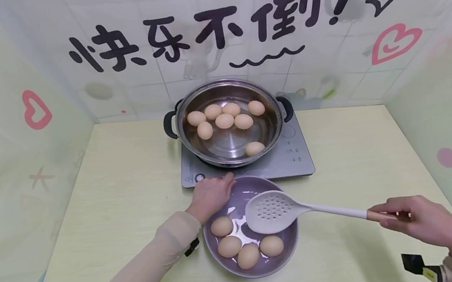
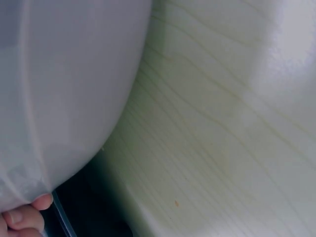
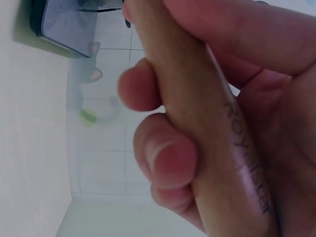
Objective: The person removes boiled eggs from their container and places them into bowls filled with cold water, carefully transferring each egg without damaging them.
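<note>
wooden handle (image 3: pixel 192 94), glossy metal pot (image 1: pixel 230 141)

Of our 3 views, the head's looks forward and down over the surface (image 1: pixel 135 173), far enough back to reach the lettered wall (image 1: pixel 198 70). Our left wrist view sits very near the outside of the bowl (image 2: pixel 89 89); our right wrist view, rolled sideways, is close to the wooden handle (image 3: pixel 187 89), with the wall beyond. We share the bowl between head and left wrist, handle and wall between head and right wrist.
</note>
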A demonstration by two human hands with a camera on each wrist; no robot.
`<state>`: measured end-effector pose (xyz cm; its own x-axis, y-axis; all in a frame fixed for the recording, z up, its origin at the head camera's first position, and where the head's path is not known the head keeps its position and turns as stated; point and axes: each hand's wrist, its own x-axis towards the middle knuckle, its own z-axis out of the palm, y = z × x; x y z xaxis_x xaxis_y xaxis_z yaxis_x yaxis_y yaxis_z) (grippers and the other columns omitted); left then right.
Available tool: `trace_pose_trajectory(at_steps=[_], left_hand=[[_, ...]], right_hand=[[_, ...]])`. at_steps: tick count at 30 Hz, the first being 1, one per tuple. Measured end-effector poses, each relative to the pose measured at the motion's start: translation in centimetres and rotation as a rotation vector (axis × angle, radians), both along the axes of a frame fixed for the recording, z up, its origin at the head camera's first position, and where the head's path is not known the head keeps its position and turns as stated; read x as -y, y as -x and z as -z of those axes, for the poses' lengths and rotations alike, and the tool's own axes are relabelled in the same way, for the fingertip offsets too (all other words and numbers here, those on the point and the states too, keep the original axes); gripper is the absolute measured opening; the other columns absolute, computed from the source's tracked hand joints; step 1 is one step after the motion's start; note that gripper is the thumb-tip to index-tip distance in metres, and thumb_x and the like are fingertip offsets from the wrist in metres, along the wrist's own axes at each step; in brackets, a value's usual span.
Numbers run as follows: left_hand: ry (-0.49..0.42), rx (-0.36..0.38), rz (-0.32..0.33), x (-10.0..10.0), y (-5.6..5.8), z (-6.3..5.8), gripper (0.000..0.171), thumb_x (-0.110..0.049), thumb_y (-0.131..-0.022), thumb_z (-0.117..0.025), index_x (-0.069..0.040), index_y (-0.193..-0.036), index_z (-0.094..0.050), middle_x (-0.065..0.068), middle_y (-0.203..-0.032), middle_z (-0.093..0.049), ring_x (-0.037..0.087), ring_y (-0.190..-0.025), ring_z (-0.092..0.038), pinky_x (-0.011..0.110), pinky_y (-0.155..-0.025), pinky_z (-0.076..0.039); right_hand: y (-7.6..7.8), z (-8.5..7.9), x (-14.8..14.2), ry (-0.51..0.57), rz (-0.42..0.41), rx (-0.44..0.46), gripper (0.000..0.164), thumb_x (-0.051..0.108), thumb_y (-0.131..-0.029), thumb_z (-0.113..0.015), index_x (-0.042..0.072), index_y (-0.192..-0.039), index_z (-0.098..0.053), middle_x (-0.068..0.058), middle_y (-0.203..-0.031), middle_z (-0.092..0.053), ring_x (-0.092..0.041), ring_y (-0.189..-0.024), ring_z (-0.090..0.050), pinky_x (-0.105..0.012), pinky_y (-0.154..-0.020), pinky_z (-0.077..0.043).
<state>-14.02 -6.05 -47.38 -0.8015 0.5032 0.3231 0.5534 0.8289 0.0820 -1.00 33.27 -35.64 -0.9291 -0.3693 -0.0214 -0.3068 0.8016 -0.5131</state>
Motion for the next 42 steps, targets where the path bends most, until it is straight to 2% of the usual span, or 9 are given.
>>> trace_pose_trajectory(at_steps=[4, 8, 11, 13, 23, 31, 36, 42], left_hand=[[0.007, 0.009, -0.003, 0.0, 0.0, 0.0, 0.023, -0.033, -0.090, -0.053, -0.014, -0.077, -0.049, 0.000, -0.048, -0.051, 0.023, -0.041, -0.053, 0.034, -0.037, -0.035], [0.017, 0.023, -0.008, 0.1, 0.1, 0.1, 0.022, -0.033, -0.090, -0.053, -0.015, -0.078, -0.049, 0.000, -0.048, -0.051, 0.022, -0.041, -0.052, 0.033, -0.036, -0.034], [0.019, 0.021, -0.006, 0.1, 0.0, 0.1, 0.022, -0.033, -0.090, -0.054, -0.015, -0.078, -0.050, -0.001, -0.048, -0.050, 0.021, -0.040, -0.050, 0.032, -0.036, -0.034], [0.013, 0.016, -0.002, 0.1, 0.0, 0.1, 0.022, -0.033, -0.089, -0.054, -0.015, -0.078, -0.050, -0.001, -0.047, -0.049, 0.021, -0.040, -0.050, 0.032, -0.036, -0.033], [0.007, 0.040, -0.010, 0.0, -0.1, 0.2, 0.023, -0.032, -0.091, -0.051, -0.014, -0.078, -0.049, 0.001, -0.050, -0.053, 0.024, -0.044, -0.055, 0.035, -0.037, -0.035], [0.005, 0.054, -0.010, 0.0, 0.0, 0.2, 0.022, -0.032, -0.091, -0.051, -0.014, -0.078, -0.048, 0.001, -0.050, -0.053, 0.025, -0.044, -0.055, 0.035, -0.037, -0.035], [0.003, 0.043, -0.010, 0.0, 0.0, 0.3, 0.022, -0.031, -0.091, -0.051, -0.015, -0.078, -0.048, 0.001, -0.050, -0.053, 0.025, -0.044, -0.055, 0.035, -0.037, -0.035], [-0.001, 0.042, -0.014, 0.1, -0.1, 0.1, 0.021, -0.031, -0.091, -0.052, -0.015, -0.078, -0.048, 0.001, -0.050, -0.053, 0.025, -0.044, -0.055, 0.035, -0.037, -0.035]], right_hand=[[0.3, -0.2, 0.1, 0.058, -0.025, 0.018, 0.026, 0.004, -0.078, -0.067, 0.022, -0.097, -0.067, 0.018, -0.067, -0.052, 0.002, -0.054, -0.038, -0.018, -0.046, -0.030], [0.8, -0.6, 0.4, 0.131, -0.040, 0.068, 0.026, 0.002, -0.082, -0.063, 0.017, -0.102, -0.067, 0.014, -0.058, -0.045, 0.003, -0.049, -0.034, -0.019, -0.042, -0.031], [1.4, -1.1, 0.9, 0.164, -0.028, 0.093, 0.023, 0.001, -0.085, -0.059, 0.013, -0.104, -0.065, 0.010, -0.055, -0.041, 0.001, -0.045, -0.034, -0.020, -0.040, -0.033], [1.8, -1.3, 1.3, 0.171, -0.009, 0.085, 0.022, 0.002, -0.087, -0.057, 0.011, -0.105, -0.065, 0.009, -0.058, -0.044, -0.002, -0.044, -0.037, -0.020, -0.041, -0.034], [4.7, -2.0, 4.3, 0.116, 0.181, -0.171, 0.020, 0.010, -0.085, -0.062, 0.008, -0.105, -0.066, 0.008, -0.058, -0.044, -0.003, -0.045, -0.033, -0.023, -0.040, -0.027], [6.1, -1.5, 6.7, -0.023, 0.340, -0.355, 0.024, 0.013, -0.081, -0.067, 0.010, -0.104, -0.067, 0.006, -0.059, -0.043, -0.002, -0.047, -0.032, -0.026, -0.043, -0.026], [6.6, -1.2, 7.6, -0.089, 0.397, -0.389, 0.025, 0.014, -0.079, -0.068, 0.011, -0.104, -0.068, 0.006, -0.061, -0.045, -0.001, -0.045, -0.033, -0.027, -0.042, -0.025], [6.9, -1.0, 8.1, -0.118, 0.405, -0.396, 0.026, 0.015, -0.078, -0.070, 0.014, -0.104, -0.069, 0.007, -0.063, -0.050, 0.001, -0.046, -0.036, -0.028, -0.041, -0.025]])
